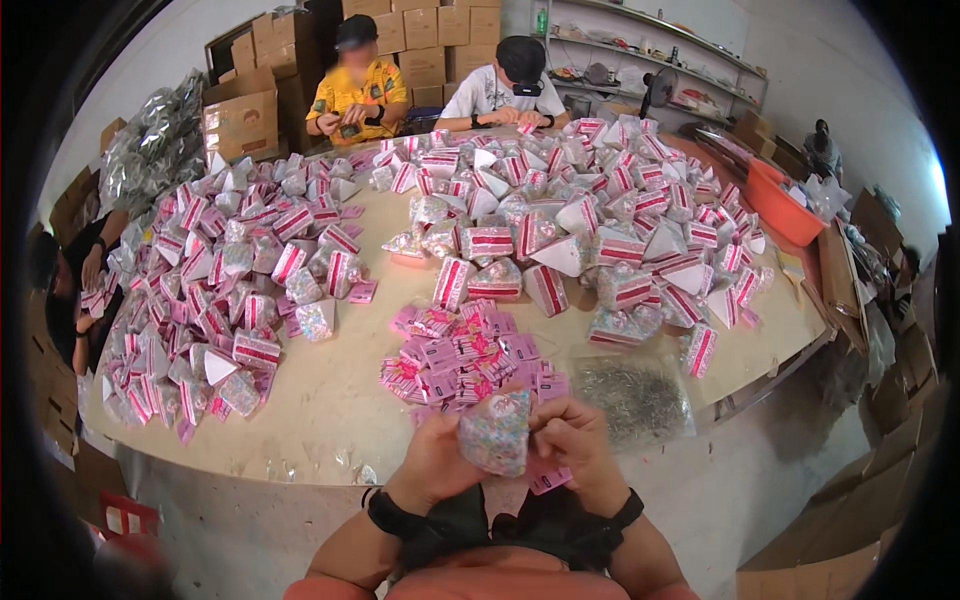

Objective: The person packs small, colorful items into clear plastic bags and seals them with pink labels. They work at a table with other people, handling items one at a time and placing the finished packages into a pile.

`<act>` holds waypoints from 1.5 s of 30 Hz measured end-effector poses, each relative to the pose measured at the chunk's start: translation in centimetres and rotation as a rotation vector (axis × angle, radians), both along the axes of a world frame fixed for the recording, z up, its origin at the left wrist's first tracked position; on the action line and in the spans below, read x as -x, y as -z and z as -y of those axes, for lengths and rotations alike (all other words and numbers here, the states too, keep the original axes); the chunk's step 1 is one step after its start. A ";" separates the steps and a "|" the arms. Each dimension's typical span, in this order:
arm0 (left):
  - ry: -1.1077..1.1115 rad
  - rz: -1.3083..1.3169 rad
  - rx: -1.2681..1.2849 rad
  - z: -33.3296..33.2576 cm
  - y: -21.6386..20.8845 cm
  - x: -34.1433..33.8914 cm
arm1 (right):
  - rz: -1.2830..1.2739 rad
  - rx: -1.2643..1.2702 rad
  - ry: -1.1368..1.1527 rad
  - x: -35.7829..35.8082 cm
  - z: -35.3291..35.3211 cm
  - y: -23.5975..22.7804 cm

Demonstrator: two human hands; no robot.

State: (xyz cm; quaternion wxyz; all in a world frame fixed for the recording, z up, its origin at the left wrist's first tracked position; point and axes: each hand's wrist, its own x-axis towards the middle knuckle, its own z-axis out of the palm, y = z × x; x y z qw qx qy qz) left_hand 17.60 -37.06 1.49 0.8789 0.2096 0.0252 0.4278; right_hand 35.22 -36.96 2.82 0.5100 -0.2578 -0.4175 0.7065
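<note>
My left hand [432, 462] is closed round the side of a clear-wrapped toy cake slice [494, 437], its speckled pastel face turned up. At the slice's right edge, the fingers of my right hand [578, 445] are pinched together. A pink card [549, 481] sticks out below those fingers and appears held by them; its upper part is hidden. Just beyond my hands lies a heap of pink printed cards [450, 360] on the table. To its right rests a clear plastic bag [630, 398] of many small, thin metallic pieces.
Large piles of wrapped cake slices cover the table's left [215, 270] and its back right [600, 215]. Two people sit across the table [370, 215], another at the left edge. An orange tub [783, 205] stands at the right; cardboard boxes [430, 45] are stacked behind.
</note>
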 end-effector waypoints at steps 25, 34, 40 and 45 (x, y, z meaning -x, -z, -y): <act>-1.003 -0.580 -0.490 2.2 -1.1 3.8 | 0.760 -0.611 -0.075 3.9 1.4 -7.9; -1.062 -0.578 -0.455 2.3 -1.1 3.4 | 0.800 -0.789 0.011 5.4 1.4 -7.6; -1.082 -0.584 -0.457 2.5 -1.5 3.3 | 0.845 -0.847 0.062 5.7 1.4 -7.4; -1.091 -0.609 -0.469 2.5 -1.2 3.2 | 0.885 -0.882 0.065 5.7 1.5 -7.4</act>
